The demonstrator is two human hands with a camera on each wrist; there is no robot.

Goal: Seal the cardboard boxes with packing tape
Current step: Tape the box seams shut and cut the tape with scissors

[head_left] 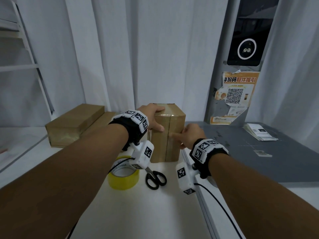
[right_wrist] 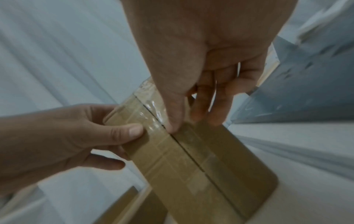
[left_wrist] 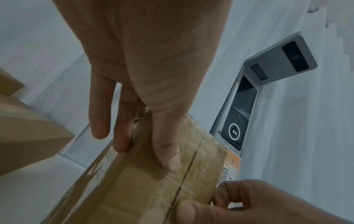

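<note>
A brown cardboard box (head_left: 160,144) stands on end on the white table (head_left: 155,213), its flap seam facing me. My left hand (head_left: 153,120) grips its upper left corner, fingers over the top and thumb on the front face. My right hand (head_left: 191,137) holds the right edge, with its thumb pressed on the seam. In the right wrist view, shiny clear tape (right_wrist: 151,109) covers the seam on the box (right_wrist: 220,174) above that thumb. A yellow tape roll (head_left: 123,176) and black-handled scissors (head_left: 155,178) lie in front of the box, partly under my left wrist.
Two flat cardboard boxes (head_left: 74,123) lie at the back left. A grey counter (head_left: 259,152) with a stack of paper labels (head_left: 260,133) adjoins the table on the right, beyond a metal rail (head_left: 207,213). A kiosk screen (head_left: 245,47) and white curtains stand behind.
</note>
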